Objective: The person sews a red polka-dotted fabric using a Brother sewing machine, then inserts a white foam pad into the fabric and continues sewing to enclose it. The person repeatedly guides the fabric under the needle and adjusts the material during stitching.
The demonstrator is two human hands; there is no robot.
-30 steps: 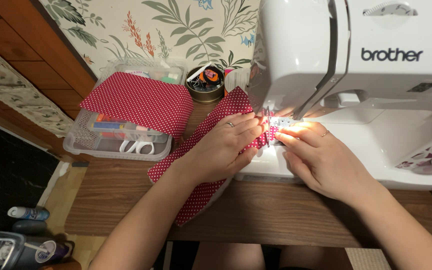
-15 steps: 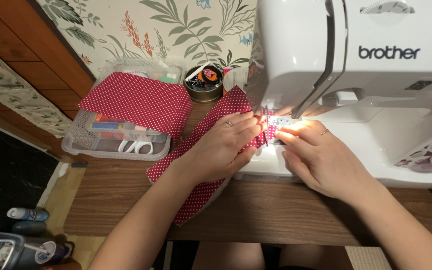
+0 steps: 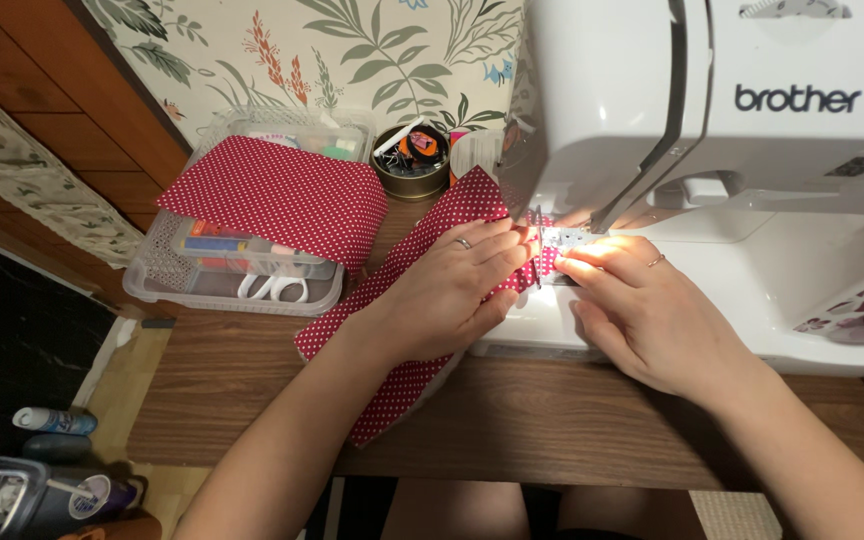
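keep your left hand point(image 3: 449, 290) flat, fingers spread, pressing the red dotted fabric strip point(image 3: 407, 290) onto the bed of the white sewing machine point(image 3: 712, 150), while your right hand point(image 3: 642, 310) pinches the strip's edge with curled fingertips just beside the needle; keep them clear of it. the clear plastic box point(image 3: 242, 255) holds scissors and thread, with folded dotted cloth point(image 3: 277, 195) on top; the round tin point(image 3: 412, 165) holds small clips.

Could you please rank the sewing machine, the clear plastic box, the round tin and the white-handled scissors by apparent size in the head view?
1. sewing machine
2. clear plastic box
3. round tin
4. white-handled scissors, much like the tin
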